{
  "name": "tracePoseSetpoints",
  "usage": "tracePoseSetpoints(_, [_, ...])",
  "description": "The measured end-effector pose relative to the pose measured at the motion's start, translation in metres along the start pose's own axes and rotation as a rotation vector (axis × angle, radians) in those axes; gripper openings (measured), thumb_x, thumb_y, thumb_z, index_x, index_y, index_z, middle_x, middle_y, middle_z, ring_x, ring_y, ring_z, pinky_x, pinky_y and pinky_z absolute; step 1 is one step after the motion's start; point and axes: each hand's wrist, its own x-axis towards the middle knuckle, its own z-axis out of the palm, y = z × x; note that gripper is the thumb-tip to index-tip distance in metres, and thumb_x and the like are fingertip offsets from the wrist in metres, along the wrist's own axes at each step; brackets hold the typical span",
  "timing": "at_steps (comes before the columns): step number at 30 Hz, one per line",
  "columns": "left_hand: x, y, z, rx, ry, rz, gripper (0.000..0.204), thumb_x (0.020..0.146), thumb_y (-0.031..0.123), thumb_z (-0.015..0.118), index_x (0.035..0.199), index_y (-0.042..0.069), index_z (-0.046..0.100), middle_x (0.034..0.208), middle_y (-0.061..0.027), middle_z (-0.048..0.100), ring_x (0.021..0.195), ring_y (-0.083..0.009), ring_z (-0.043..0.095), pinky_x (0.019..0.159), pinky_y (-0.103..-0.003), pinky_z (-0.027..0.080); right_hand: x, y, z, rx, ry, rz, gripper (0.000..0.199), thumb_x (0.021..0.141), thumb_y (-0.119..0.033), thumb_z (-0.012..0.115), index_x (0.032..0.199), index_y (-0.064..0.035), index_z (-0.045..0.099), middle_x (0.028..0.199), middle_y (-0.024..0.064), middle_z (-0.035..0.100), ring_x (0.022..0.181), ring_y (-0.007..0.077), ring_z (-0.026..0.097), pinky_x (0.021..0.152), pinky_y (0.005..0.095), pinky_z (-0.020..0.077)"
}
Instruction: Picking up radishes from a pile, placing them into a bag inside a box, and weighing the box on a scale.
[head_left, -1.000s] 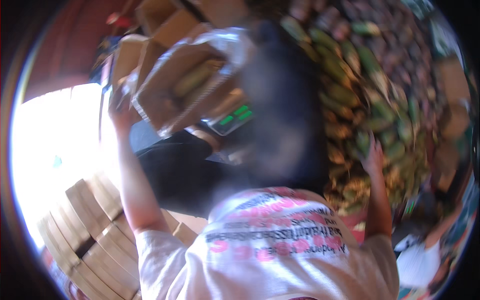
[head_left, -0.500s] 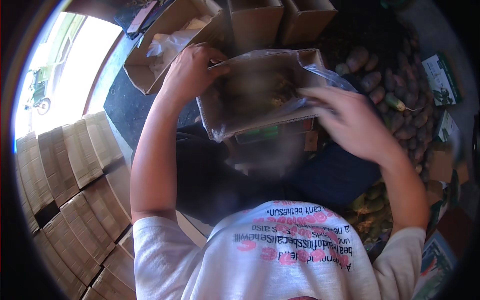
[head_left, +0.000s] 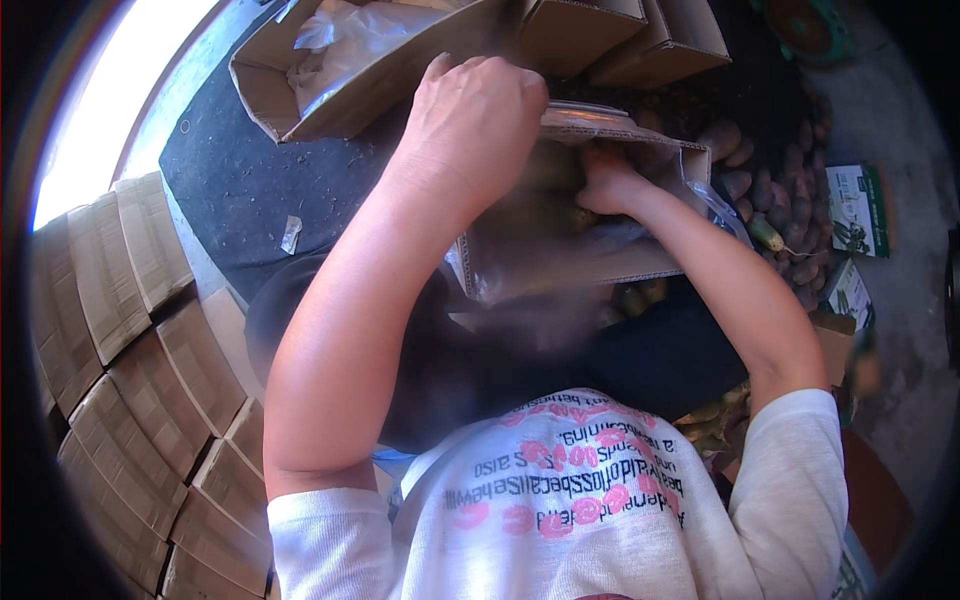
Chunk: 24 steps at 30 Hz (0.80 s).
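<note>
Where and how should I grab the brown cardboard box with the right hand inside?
I'd try the two short end walls of the open brown cardboard box, one hand coming from the left, one from the right: it's longest sideways, and its flat ends face each other for squeezing. Probably avoid the clear plastic film at its right corner; it looks loose.

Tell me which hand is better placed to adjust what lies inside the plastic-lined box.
Probably the right hand: it is down inside the plastic-lined box, while the left hand is up near the box's far left corner.
</note>
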Motion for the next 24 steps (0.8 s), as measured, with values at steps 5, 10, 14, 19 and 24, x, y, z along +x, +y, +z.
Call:
tracePoseSetpoints(5, [-0.004,-0.004,0.000,-0.032,0.019,-0.012,0.011,0.082,0.012,0.072,0.092,0.008,0.076,0.090,-0.0107,0.072,0.092,-0.0316,0.068,0.089,-0.042,0.051,-0.043,-0.022,-0.034,0.277,-0.049,-0.058,0.089,0.071,-0.028,0.078,0.143,0.0063,0.039,0.144,0.0342,0.042,0.138,0.0427,0.041,0.113,0.0425,0.0384])
tracePoseSetpoints(10, [-0.002,-0.008,0.003,0.036,0.008,-0.006,0.012,0.083,0.015,0.072,0.094,0.011,0.076,0.091,-0.0117,0.072,0.091,-0.0320,0.069,0.086,-0.044,0.053,-0.055,-0.050,-0.052,0.351,0.006,-0.079,0.079,0.072,-0.036,0.080,0.138,-0.0039,0.051,0.126,0.0235,0.063,0.119,0.0434,0.060,0.102,0.0460,0.0491])
tracePoseSetpoints(14, [0.011,0.001,0.001,-0.038,-0.149,-0.062,0.017,0.084,0.021,0.073,0.096,0.011,0.076,0.096,-0.0138,0.073,0.090,-0.0343,0.069,0.082,-0.044,0.055,-0.104,-0.052,-0.105,0.105,0.076,-0.061,0.059,0.071,-0.034,0.081,0.119,-0.0051,0.064,0.114,0.0192,0.070,0.109,0.0364,0.067,0.092,0.0443,0.0556])
tracePoseSetpoints(19, [0.003,-0.023,0.005,-0.169,-0.121,0.073,0.022,0.086,0.021,0.070,0.100,0.004,0.075,0.096,-0.0194,0.073,0.090,-0.0351,0.070,0.080,-0.042,0.053,-0.204,0.044,-0.142,0.526,0.271,-0.399,0.049,0.069,-0.031,0.086,0.103,0.0000,0.070,0.108,0.0179,0.071,0.094,0.0299,0.071,0.082,0.0418,0.0589])
tracePoseSetpoints(24, [0.010,-0.003,0.009,-0.022,-0.121,0.012,0.027,0.091,0.025,0.070,0.111,0.007,0.074,0.107,-0.0173,0.073,0.102,-0.0330,0.070,0.090,-0.042,0.052,-0.410,0.165,-0.126,0.841,0.852,-0.021,0.075,0.078,-0.029,0.086,0.134,0.0058,0.050,0.113,0.0165,0.067,0.093,0.0239,0.070,0.086,0.0384,0.0569])
